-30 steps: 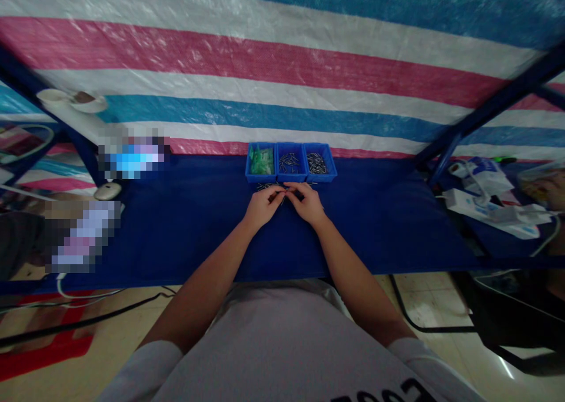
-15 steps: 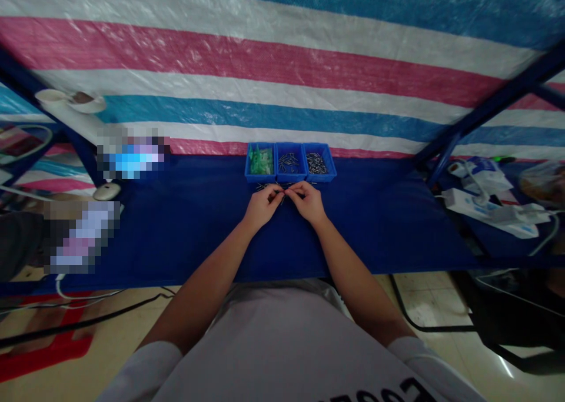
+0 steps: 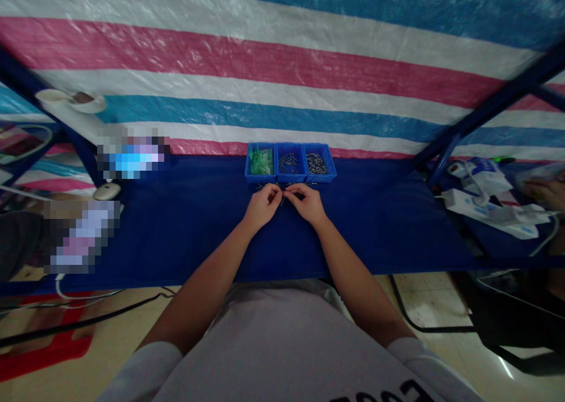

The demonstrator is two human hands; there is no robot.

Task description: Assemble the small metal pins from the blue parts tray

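One thin, dark piece [image 3: 282, 201] is pinched by left hand [image 3: 263, 206] and right hand [image 3: 307, 203]; blue tabletop [image 3: 379, 213] spreads wide either side, front edge nearest.

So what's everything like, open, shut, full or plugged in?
Bare left hand: pinched shut, apparently on a thin dark piece.
Bare right hand: pinched shut.
Left blue rectangular plastic box: open, holding green pieces.
Middle blue box: open, partly filled.
Right blue box: open, fuller.
White plastic power strip: something plugged in, it seems.
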